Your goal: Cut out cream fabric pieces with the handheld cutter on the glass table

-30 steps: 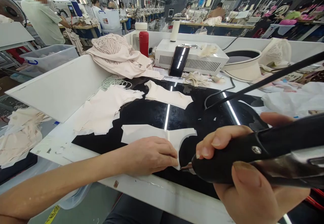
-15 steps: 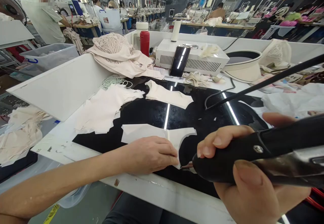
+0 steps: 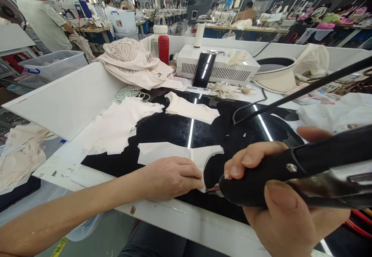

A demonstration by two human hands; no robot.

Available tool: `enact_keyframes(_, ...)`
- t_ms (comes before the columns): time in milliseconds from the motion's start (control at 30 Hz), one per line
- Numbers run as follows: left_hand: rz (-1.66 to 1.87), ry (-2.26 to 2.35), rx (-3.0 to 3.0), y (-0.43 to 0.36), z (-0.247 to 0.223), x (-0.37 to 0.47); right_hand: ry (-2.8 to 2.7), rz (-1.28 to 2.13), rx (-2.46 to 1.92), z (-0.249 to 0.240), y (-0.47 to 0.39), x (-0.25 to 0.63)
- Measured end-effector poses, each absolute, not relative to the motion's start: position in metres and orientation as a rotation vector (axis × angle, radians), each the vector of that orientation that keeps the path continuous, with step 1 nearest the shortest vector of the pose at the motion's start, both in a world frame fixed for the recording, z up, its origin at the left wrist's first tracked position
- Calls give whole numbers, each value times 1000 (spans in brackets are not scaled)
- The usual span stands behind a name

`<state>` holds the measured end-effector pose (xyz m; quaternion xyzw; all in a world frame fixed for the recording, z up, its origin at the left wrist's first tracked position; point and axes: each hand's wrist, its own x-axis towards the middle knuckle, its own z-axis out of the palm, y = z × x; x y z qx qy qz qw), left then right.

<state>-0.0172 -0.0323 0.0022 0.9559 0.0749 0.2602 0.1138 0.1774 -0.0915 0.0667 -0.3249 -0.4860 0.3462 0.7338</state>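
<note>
My right hand (image 3: 281, 195) is wrapped round a thick black handheld tool (image 3: 267, 172) with a slim metal tip. The tip rests at the lower corner of a white fabric piece (image 3: 162, 151) with a curved edge, which lies on the glossy black board (image 3: 171, 127). My left hand (image 3: 174, 177) lies on that piece, its fingers together and bent, the fingertips pressing near the corner beside the tip. Farther back lies a cream fabric piece (image 3: 192, 108). To the left is a pile of pale cut fabric (image 3: 116, 127).
At the back stand a white vented box (image 3: 217, 65), a phone (image 3: 204, 70), a red bottle (image 3: 163, 50) and a heap of beige fabric (image 3: 130, 61). A black cable (image 3: 290, 94) slants in from the right. A white panel (image 3: 64, 102) borders the left side.
The view has shifted slightly. Both hands keep their places, with the tool tip still at the fabric corner.
</note>
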Motion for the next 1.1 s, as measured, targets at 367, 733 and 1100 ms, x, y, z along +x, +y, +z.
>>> enact_keyframes(367,781,208,2766,-31,2,-18,-1041,704,-682,67,-86,176)
enact_keyframes(733,791,193,2785,-31,2,-16,-1045,711,-708,66,-87,173)
enact_keyframes(1100,750,216,2790,-32,2,-16,-1018,735,-668,67,-87,172)
